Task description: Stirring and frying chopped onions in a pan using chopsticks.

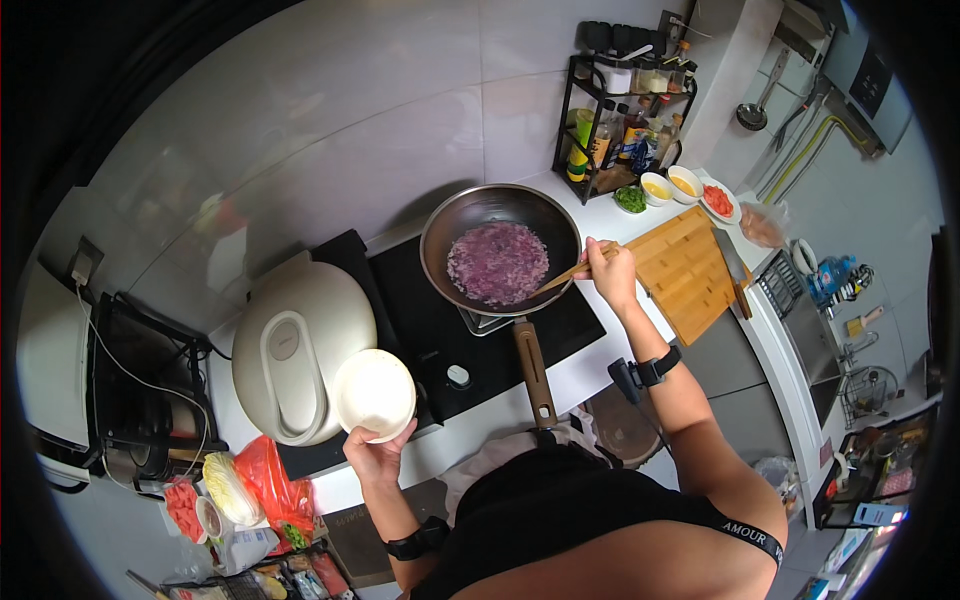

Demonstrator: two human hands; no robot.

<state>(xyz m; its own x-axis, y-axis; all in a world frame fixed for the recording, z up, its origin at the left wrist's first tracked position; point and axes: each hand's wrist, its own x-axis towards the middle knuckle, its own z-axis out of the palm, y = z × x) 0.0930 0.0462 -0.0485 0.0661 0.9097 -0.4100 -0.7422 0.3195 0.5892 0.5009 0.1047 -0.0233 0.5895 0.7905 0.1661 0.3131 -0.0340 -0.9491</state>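
Observation:
My left hand (381, 452) grips the rim of a white bowl (375, 394), tilted so its inside shows; only small specks are visible in it. Wooden chopsticks (559, 280) are held in my right hand (609, 271), their tips down inside a frying pan (441, 251). A flat layer of finely chopped purple food, apparently onion (497, 261), covers the pan's base, touched by the tips at its lower right edge. The pan sits on a black gas hob (397, 300), its brown handle (534, 371) pointing towards my body.
A round electric cooker (300, 296) stands left of the hob. To the right lie a bamboo cutting board (679, 270) and a knife (729, 259). Behind them are bowls of yellow liquid (657, 189), a plate of red pieces (718, 201) and a spice rack (592, 135). Napa cabbage (231, 487) lies lower left.

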